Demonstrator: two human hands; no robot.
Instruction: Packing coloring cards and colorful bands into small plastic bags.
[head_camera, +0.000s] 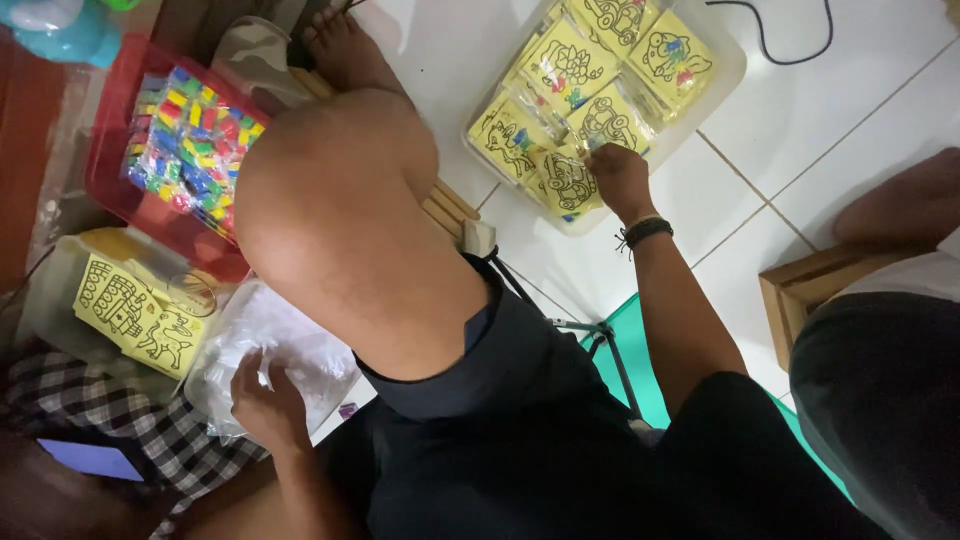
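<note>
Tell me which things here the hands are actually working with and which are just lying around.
In use:
- right hand on a yellow picture card in the clear tray
- left hand gripping the clear plastic bag

Lying about:
- red tray of small colourful packets
- yellow cards in a tub
- black cable
- checked cloth
</note>
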